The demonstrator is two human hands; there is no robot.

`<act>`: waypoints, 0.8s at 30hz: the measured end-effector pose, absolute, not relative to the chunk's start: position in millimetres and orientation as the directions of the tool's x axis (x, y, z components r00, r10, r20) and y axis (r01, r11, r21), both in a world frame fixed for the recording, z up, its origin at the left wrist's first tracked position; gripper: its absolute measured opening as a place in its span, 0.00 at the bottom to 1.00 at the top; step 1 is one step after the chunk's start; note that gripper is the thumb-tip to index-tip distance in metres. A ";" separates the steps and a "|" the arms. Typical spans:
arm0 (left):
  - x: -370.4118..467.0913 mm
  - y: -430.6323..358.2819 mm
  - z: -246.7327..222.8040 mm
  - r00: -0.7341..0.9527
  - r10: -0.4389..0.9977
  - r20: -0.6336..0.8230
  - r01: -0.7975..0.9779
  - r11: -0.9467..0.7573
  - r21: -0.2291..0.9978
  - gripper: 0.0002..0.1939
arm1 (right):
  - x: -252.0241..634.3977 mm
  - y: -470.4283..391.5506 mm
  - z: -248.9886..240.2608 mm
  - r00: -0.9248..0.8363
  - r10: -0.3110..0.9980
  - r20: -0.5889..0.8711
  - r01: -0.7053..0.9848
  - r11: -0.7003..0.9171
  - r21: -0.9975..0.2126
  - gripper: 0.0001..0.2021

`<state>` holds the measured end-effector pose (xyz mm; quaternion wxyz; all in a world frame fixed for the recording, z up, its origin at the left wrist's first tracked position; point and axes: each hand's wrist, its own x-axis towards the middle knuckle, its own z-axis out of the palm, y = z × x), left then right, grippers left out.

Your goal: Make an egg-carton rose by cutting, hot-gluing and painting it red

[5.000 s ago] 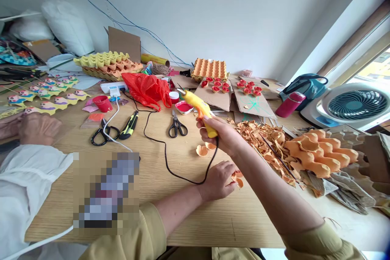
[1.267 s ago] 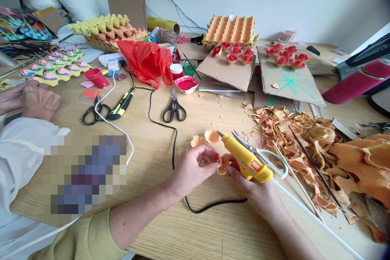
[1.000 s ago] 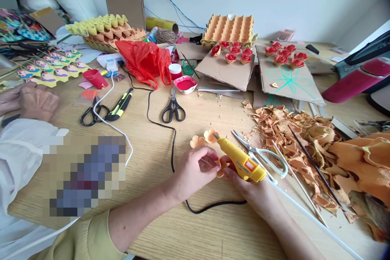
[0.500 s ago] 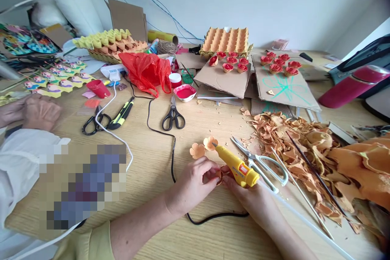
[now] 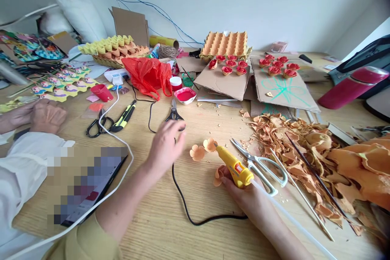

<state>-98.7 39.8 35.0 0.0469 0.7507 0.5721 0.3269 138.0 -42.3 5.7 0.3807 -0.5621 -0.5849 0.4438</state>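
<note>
My left hand (image 5: pixel 167 146) is raised over the table with its fingers stretched out, and nothing shows in it. Its fingertips overlap the handles of the black scissors (image 5: pixel 173 113) in the view; contact is unclear. My right hand (image 5: pixel 243 193) grips a yellow hot glue gun (image 5: pixel 234 164), whose nozzle points up and left. Those same fingers also pinch an orange egg-carton petal piece (image 5: pixel 218 175). Two flower-shaped egg-carton cutouts (image 5: pixel 197 152) lie just beyond the nozzle. White-handled scissors (image 5: pixel 258 164) rest to the right of the gun.
Egg-carton scraps (image 5: pixel 283 142) and a thin stick (image 5: pixel 301 193) cover the right side. Red flowers stand on cardboard sheets (image 5: pixel 286 85) behind. A dish of red paint (image 5: pixel 185 95) and a red bag (image 5: pixel 148 75) sit further back. A co-worker's hands (image 5: pixel 45 115) and a phone (image 5: pixel 94 195) are left.
My left hand has let go of the petal piece and moved up and left toward the black scissors. My right hand keeps the glue gun and the piece.
</note>
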 end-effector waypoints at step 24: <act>-87.1 28.3 38.0 0.305 0.918 0.255 0.795 -0.393 0.462 0.05 | 142.2 -41.2 3.1 -0.062 0.997 -0.039 0.401 -0.011 -0.916 0.07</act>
